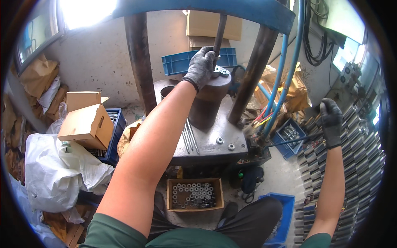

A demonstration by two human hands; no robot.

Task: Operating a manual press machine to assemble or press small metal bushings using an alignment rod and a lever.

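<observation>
My left hand (201, 65), in a dark grey glove, reaches up over a dark steel cylinder block (209, 99) on the press table (215, 146). Its fingers are closed around the thin vertical rod (220, 31) that comes down from the blue press frame (231, 10). Two ring-shaped metal washers (221, 72) lie on the block's top beside the fingertips. My right hand (331, 120), also gloved, is shut on a long thin lever (289, 141) that runs left toward the machine's side. Two more washers (225, 143) lie on the table plate.
A wooden box (194, 194) of several metal rings sits on the floor between my knees. Blue crates (182, 62) stand behind the press and at right (289, 134). Cardboard boxes (87, 124) and white bags (58, 169) pile at left. Stacked metal bars (355, 157) fill the right side.
</observation>
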